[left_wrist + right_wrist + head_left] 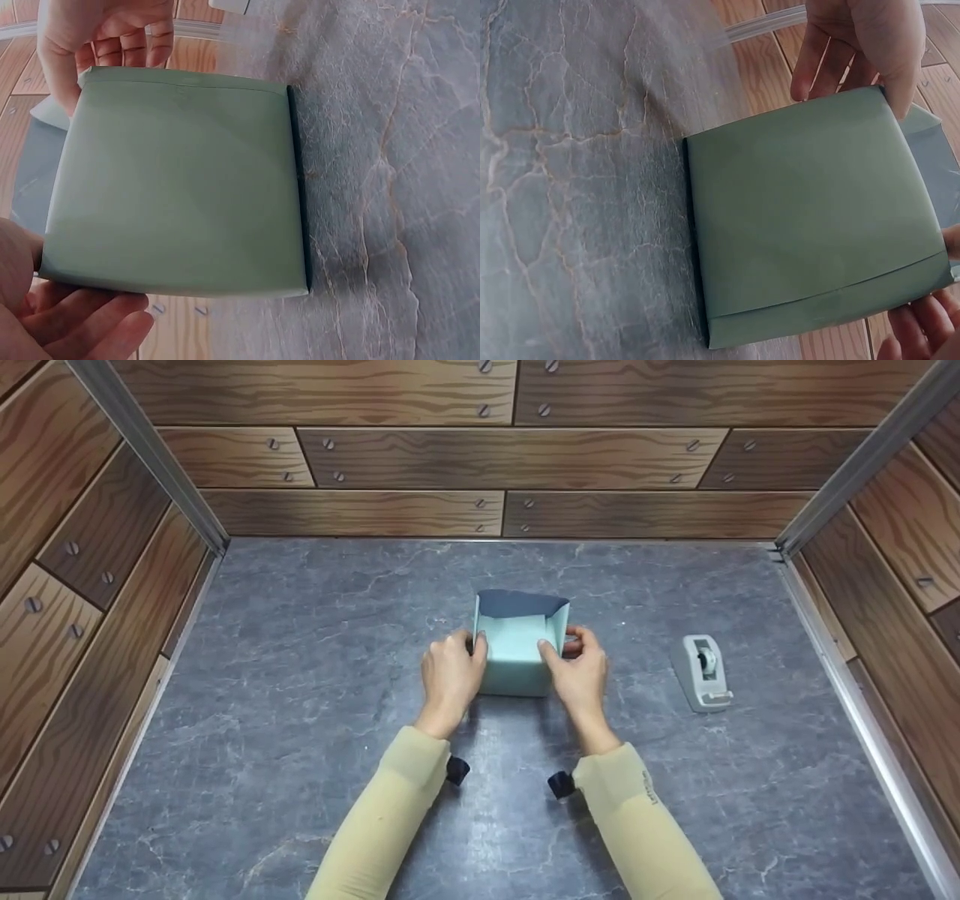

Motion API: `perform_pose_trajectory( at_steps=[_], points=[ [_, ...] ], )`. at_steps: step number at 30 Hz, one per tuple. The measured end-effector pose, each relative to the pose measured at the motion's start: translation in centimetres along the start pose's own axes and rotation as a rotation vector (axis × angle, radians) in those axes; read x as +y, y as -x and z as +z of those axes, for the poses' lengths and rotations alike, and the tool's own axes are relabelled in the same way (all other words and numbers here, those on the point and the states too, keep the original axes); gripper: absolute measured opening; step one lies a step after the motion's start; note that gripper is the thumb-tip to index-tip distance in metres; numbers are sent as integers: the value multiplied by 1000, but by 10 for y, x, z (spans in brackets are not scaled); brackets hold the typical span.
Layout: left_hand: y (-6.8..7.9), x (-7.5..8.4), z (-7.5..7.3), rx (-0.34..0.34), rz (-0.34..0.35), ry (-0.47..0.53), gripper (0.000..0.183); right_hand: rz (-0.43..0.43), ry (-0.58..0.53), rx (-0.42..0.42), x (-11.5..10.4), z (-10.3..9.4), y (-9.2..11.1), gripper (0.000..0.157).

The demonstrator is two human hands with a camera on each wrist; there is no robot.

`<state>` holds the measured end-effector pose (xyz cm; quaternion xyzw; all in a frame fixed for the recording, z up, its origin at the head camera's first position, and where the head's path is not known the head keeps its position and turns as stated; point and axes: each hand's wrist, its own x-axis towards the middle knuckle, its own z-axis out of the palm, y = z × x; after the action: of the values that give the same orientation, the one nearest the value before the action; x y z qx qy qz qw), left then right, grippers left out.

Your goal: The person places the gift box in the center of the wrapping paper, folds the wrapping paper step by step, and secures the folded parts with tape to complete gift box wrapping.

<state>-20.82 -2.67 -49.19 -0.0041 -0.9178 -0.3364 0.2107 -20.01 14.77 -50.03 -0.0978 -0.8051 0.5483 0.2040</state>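
Observation:
A pale green paper-wrapped box [514, 675] stands on the marbled tabletop in front of me. Its wrapping paper [523, 604] rises at the top and far side, with a dark grey-blue inner face showing. My left hand [452, 671] holds the box's left side, thumb along the upper near edge. On the opposite side my right hand [581, 679] grips it in the same way, its thumb on the top edge and its fingers behind the side. Both wrist views show the flat green front face [180, 180], with a folded seam [825, 290] running along one side.
A light grey tape dispenser [705, 675] with a roll in it stands to the right of the box. Wood-patterned walls [510, 457] enclose the table at the back and both sides, with metal strips [855, 690] along the edges.

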Motion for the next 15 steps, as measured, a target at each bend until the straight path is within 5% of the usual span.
perform_pose_trajectory(
  at_steps=[15],
  points=[
    [-2, -2, -1, -5, 35, -7, 37, -22, 330, 2, -9, 4, -16, 26]
  ],
)
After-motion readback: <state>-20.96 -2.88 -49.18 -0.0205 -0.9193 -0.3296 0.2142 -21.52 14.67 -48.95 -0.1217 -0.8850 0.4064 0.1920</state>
